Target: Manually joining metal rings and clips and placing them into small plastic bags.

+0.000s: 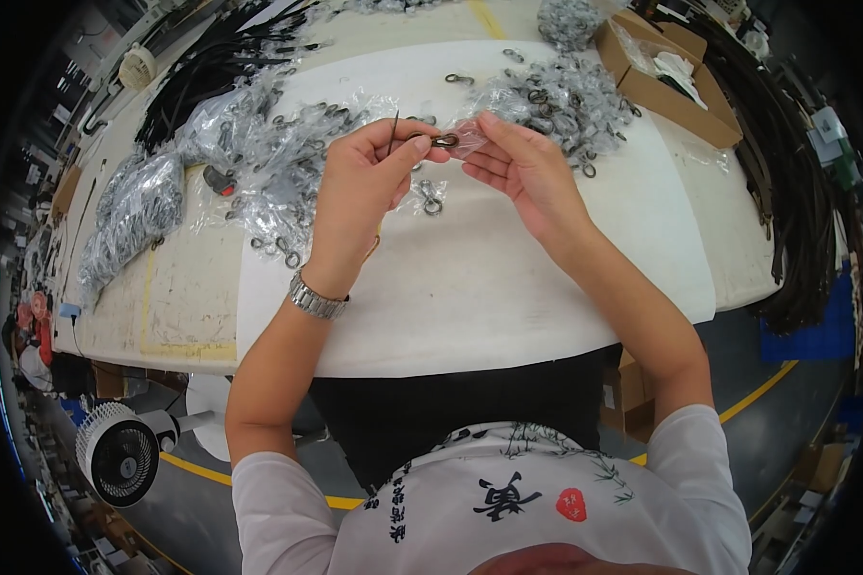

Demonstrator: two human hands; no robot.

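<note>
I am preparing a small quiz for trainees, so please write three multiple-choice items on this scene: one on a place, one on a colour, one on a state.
1. Where does the cardboard box stand?
A. far right of the table
B. on the floor by the fan
C. in the person's lap

2. What colour is the watch band on the left wrist?
A. red
B. silver
C. green

3. What is the state of the left hand?
A. flat on the table
B. open and empty in the air
C. fingers pinched on a small metal clasp

Answers:
1 A, it sits at the table's far right corner.
2 B, the band is shiny metal.
3 C, thumb and forefinger close on the clasp, and the right hand holds its clear wrap.
</note>
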